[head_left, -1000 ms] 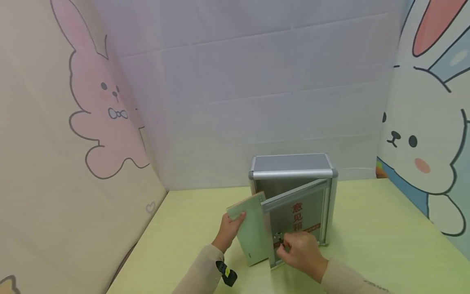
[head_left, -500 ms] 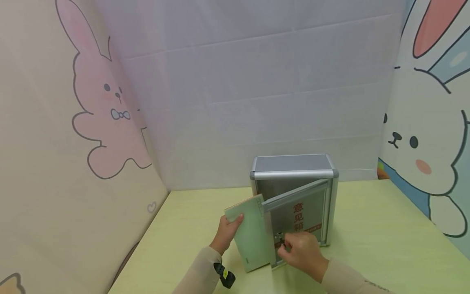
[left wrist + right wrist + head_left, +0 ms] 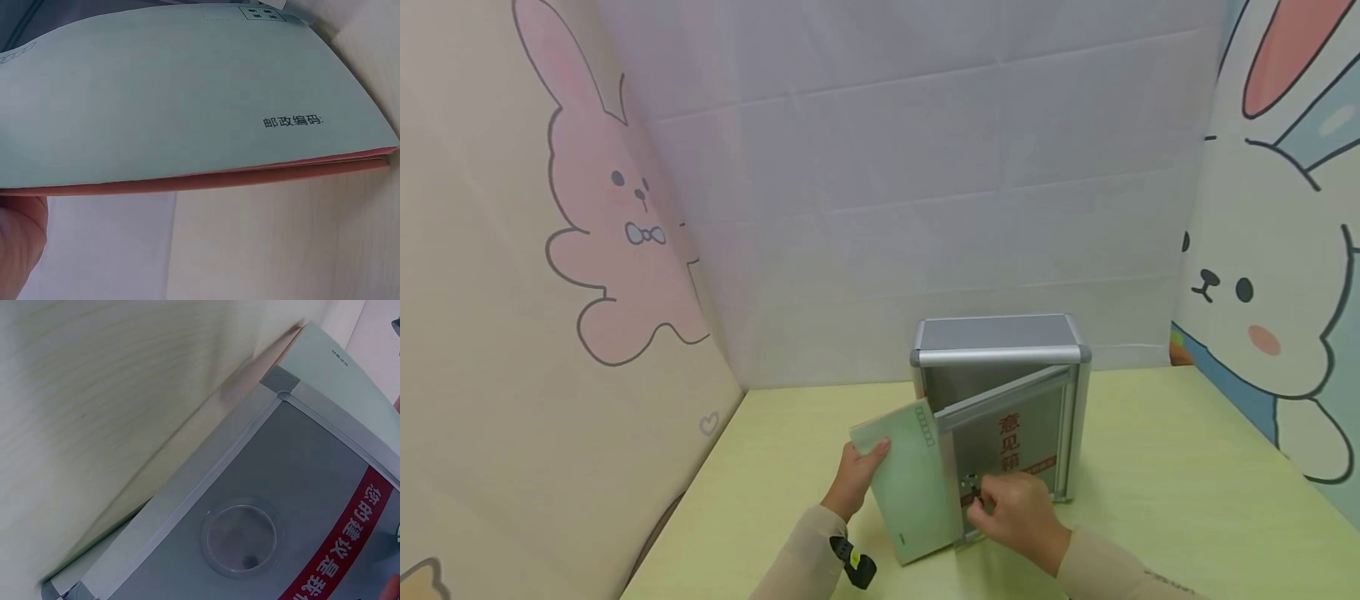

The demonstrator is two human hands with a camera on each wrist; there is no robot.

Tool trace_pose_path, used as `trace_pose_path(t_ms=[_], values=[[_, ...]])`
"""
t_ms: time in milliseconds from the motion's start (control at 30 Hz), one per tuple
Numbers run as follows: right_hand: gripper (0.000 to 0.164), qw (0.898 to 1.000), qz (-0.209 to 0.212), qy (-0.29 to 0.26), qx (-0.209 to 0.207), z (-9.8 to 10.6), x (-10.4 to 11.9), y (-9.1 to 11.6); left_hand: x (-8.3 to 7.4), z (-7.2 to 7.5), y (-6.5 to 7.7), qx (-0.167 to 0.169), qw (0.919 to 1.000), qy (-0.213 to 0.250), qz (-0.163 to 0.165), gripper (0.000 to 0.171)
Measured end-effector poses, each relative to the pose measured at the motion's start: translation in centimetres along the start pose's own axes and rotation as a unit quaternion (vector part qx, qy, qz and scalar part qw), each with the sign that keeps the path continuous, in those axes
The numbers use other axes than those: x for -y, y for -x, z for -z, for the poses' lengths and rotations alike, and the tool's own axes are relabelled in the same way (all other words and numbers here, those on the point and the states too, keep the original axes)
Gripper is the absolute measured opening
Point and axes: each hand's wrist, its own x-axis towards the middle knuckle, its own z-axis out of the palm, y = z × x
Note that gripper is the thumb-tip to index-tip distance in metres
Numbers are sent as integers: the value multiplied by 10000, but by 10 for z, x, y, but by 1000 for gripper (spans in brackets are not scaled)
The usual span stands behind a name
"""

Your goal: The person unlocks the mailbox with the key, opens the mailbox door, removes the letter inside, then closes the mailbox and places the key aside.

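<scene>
Pale green envelopes point(image 3: 913, 483) stand tilted at the free edge of the suggestion box's swung-out door point(image 3: 1026, 417). My left hand point(image 3: 854, 477) grips them by the upper left edge, thumb on the front face. Up close in the left wrist view, the envelope stack point(image 3: 156, 106) shows reddish edges and printed postal characters. My right hand point(image 3: 1018, 515) pinches a small dark key point(image 3: 976, 492) at the door's lock. In the right wrist view the door panel point(image 3: 187, 537) fills much of the picture, while the right hand is almost out of frame.
The silver-framed suggestion box point(image 3: 1000, 335) stands on the pale yellow table point(image 3: 790, 433), its dim inside partly visible above the door. A white cloth wall point(image 3: 865, 208) rises behind. Rabbit-printed panels flank both sides. A black strap point(image 3: 853, 564) hangs at the left wrist.
My left hand has drawn the envelopes a little left and toward me, away from the box opening. More of their printed front shows. The right hand and the door have stayed put.
</scene>
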Motion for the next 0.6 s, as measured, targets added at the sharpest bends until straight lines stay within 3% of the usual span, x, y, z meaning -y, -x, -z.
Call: trace_pose_path(t_ms=[267, 600], values=[[26, 10000, -51, -62, 50, 1, 0, -1, 1, 5, 1, 37, 9994, 319, 119, 54], [26, 9999, 3, -128, -5, 1, 0, -1, 7, 15, 2, -354, 9947, 895, 364, 51]])
